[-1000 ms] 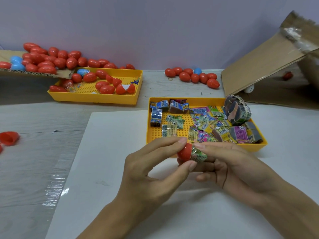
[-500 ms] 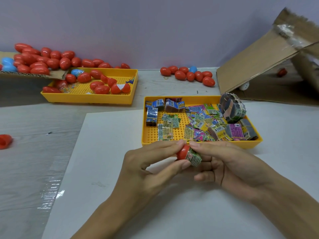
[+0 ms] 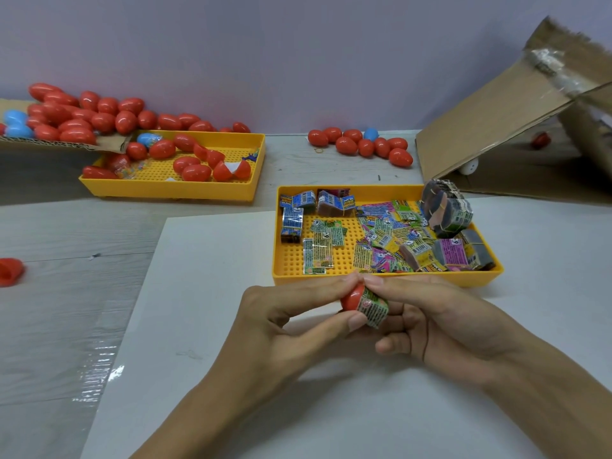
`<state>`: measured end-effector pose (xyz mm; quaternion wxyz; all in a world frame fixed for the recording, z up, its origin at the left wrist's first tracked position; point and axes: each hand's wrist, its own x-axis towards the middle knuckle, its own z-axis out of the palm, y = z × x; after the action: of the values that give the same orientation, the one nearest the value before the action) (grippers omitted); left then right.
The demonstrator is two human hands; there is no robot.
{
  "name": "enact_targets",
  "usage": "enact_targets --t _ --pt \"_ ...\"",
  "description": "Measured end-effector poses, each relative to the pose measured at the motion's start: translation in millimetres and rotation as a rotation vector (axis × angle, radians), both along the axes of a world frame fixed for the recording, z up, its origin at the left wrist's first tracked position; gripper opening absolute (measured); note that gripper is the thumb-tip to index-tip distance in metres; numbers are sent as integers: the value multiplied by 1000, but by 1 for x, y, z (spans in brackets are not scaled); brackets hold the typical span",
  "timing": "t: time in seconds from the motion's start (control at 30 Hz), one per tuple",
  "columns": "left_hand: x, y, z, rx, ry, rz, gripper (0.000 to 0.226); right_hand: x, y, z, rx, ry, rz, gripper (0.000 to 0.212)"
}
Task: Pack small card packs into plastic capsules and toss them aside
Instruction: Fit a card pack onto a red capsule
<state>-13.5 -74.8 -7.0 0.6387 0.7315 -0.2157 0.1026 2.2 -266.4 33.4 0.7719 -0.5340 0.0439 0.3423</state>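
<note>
Above a white sheet on the worktop [image 3: 82,326], the left hand [image 3: 281,329] pinches a red capsule half [image 3: 351,298] between thumb and forefinger. The right hand [image 3: 440,323] grips a card pack [image 3: 374,308] and feeds it into the open end, likely steadying for a tight fit. More packs fill the yellow tray [image 3: 331,279] just beyond.

My feed was evenly and softly lit. Glare streaked the plastic film [image 3: 99,376] on the left, the hands cast faint shadows on the white sheet [image 3: 205,293], and wide-angle distortion bent the edges, where detail blurred slightly.
</note>
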Motion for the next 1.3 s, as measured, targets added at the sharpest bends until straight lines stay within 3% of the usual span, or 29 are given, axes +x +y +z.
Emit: enact_targets --t 0.23,0.43,0.7,0.87,1.03,1.13,1.3 --pt "-1 -1 3 31 -71 33 40 0 0 -2 53 19 10 25" --pt "-2 -2 3 -9 -16 14 41 2 -1 -2 28 -32 8 31" --pt "-8 -6 5 -53 45 38 43 -3 2 -1 -61 -298 -174 26" --pt "-9 -8 8 -154 209 91 35 -9 8 -7 -207 -612 -275 35" --pt "-8 -7 14 -299 442 -38 35 -20 12 -15 -391 -1000 -254 41" --pt "-9 -10 13 -302 410 -21 25 -22 16 -19 -392 -1090 -242 38" --pt "-5 -6 9 -320 272 47 29 -19 13 -17 -435 -1115 -247 46"
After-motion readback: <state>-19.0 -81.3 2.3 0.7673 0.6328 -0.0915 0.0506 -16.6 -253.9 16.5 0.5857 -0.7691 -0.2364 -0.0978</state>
